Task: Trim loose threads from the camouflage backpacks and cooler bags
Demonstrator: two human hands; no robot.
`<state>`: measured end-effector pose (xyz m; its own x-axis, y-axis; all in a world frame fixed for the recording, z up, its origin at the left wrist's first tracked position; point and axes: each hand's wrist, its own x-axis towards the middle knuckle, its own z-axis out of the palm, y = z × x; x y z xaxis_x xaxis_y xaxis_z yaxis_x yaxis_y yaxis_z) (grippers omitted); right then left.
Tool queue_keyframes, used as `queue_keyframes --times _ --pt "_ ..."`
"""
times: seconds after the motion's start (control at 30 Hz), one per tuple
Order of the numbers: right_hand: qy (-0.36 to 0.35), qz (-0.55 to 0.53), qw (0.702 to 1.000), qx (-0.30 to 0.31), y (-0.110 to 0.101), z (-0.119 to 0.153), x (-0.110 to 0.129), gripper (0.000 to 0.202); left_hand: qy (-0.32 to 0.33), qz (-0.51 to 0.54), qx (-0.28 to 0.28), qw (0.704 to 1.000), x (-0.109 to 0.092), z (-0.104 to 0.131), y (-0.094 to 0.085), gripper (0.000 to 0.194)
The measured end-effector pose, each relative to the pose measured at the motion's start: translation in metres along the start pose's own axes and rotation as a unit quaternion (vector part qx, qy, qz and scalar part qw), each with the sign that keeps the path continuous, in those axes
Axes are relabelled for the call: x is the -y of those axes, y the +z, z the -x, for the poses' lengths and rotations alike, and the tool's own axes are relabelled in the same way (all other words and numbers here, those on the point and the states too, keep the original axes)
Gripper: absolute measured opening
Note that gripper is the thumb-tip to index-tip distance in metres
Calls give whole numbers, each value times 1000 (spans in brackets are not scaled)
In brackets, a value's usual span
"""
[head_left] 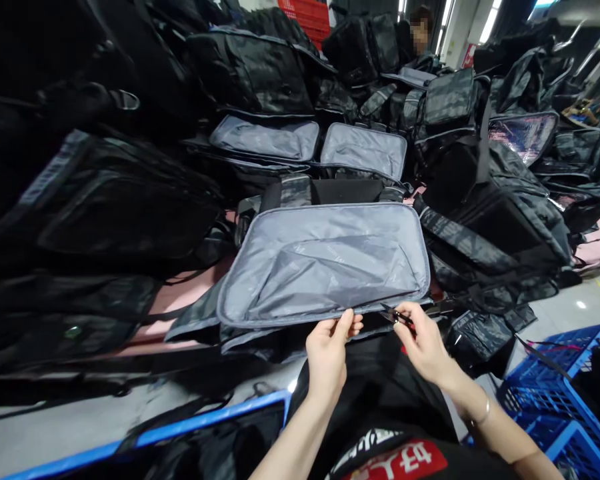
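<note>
A camouflage backpack lies opened in front of me, its grey lining (325, 267) facing up. My left hand (333, 343) pinches the near edge of this backpack, thumb on top and fingers curled at the rim. Just to the right, my right hand (420, 340) is closed around small black thread snips (399, 317) with a bit of red on them. The blades point left, close to the backpack's near edge; whether they touch it I cannot tell.
Dark camouflage backpacks (495, 207) crowd the pink-topped table (180, 290) on both sides and behind. Blue plastic crates (555, 373) stand at the lower right, and a blue frame (180, 427) runs along the lower left. A person (421, 33) is in the background.
</note>
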<state>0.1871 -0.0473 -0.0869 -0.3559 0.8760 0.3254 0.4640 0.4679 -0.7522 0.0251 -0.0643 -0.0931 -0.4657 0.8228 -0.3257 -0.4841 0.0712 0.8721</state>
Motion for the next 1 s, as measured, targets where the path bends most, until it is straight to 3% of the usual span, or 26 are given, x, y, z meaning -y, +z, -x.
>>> queue_keyframes --times 0.2,0.37,0.7,1.0 --pt "-128 93 987 -26 -10 -14 -2 12 -2 7 5 1000 -4 0 1 34" --pt "-141 138 980 -22 -12 -24 0 10 4 -5 12 1000 -5 1 0 34" --pt "-210 183 959 61 -12 -47 0 13 -6 5 46 999 -7 0 -2 34" --pt "-231 183 954 52 -9 -49 -4 16 -10 7 53 999 -9 1 -1 34"
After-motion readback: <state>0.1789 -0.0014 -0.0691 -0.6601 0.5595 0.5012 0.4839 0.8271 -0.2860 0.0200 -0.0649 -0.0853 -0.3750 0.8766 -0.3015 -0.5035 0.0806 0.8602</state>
